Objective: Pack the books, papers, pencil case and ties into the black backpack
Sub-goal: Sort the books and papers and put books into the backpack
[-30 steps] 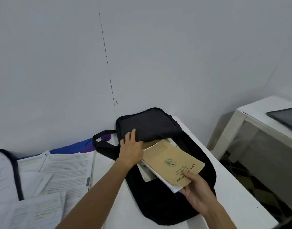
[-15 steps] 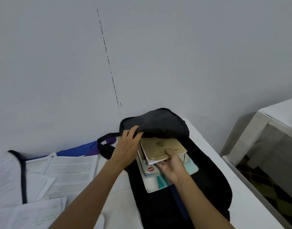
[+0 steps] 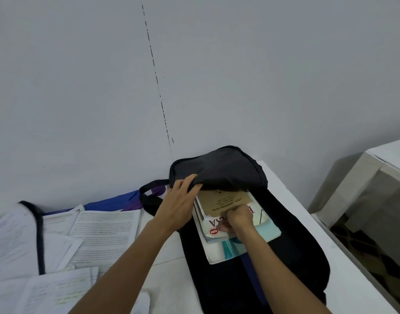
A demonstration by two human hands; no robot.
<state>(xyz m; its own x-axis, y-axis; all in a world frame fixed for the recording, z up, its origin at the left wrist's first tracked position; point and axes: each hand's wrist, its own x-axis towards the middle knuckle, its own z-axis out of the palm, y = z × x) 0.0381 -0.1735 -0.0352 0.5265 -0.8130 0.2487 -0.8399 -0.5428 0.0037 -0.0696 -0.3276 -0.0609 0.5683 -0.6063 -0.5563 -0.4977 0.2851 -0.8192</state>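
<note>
Head camera looks down along both bare forearms, which reach forward from the lower edge over a white worktop set against a pale wall. Left hand is stretched out with the wrist nearly straight, its fingers curled over the near edge of the top flap of the black backpack, gripping the fabric and holding it raised so the mouth gapes toward the viewer. Right hand comes in from the lower right, knuckles up and fingers curled, pinching the near edge of a tan exercise book that lies on top of a stack, its far end tucked under the lifted flap. Beneath it sits a white book with large red letters and a round red sticker at its near corner, and under that a pale teal book whose corner juts out to the right. The whole stack rests on the backpack's flat black body, half inside the opening and half out. The backpack lies lengthwise on the worktop, its top against the wall and a carry strap looping out to the left. Printed papers are spread across the worktop to the left, well apart from the bag, with a blue and purple cloth behind them by the wall
</note>
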